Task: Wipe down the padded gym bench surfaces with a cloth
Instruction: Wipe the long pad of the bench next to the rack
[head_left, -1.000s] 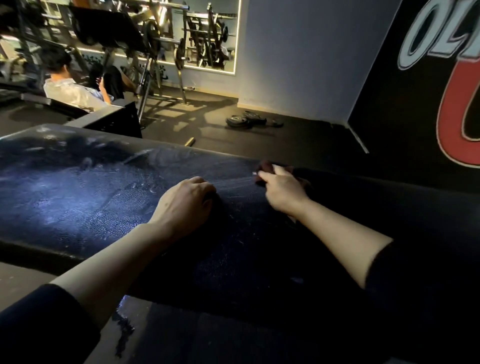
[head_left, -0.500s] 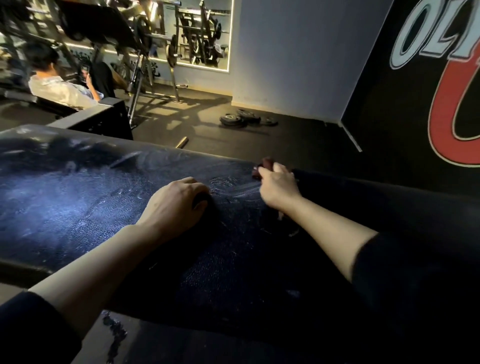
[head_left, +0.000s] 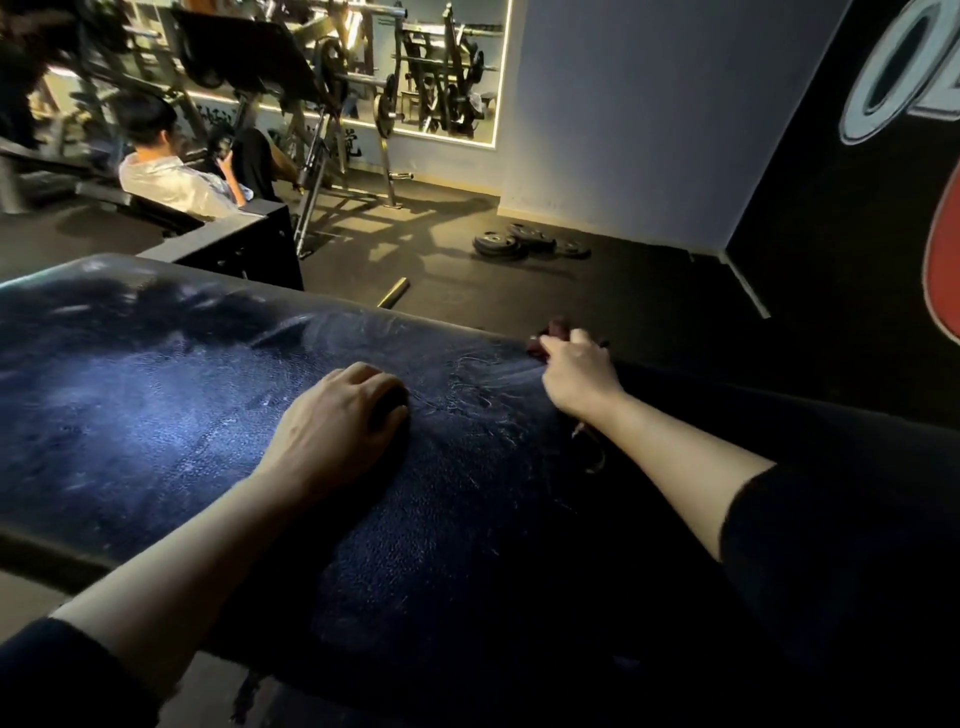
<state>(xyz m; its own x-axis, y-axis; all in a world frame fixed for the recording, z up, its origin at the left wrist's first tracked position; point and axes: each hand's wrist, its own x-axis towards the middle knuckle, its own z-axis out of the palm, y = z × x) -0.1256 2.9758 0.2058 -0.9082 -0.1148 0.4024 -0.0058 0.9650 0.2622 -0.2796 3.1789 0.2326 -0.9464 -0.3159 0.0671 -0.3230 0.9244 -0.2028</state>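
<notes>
Dark padded bench (head_left: 156, 415): right hand (head_left: 579, 376) grip pinches cloth (head_left: 550, 335) at far edge; left hand (head_left: 337, 426) rests curled.

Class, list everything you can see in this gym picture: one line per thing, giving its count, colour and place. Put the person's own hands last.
padded bench: one, dark blue-black, across the foreground
cloth: one, dark red, at the bench's far edge, under the right hand
weight plates: a small pile, black, on the floor near the pale wall
metal bar: one, brassy, on the floor beyond the bench
seated person: one, pale top, far left on a machine
weight racks: several, dark metal, along the back
wall mural: one, white and red on black, right
left hand: one, resting on the bench, fingers curled
right hand: one, gripping the cloth
</notes>
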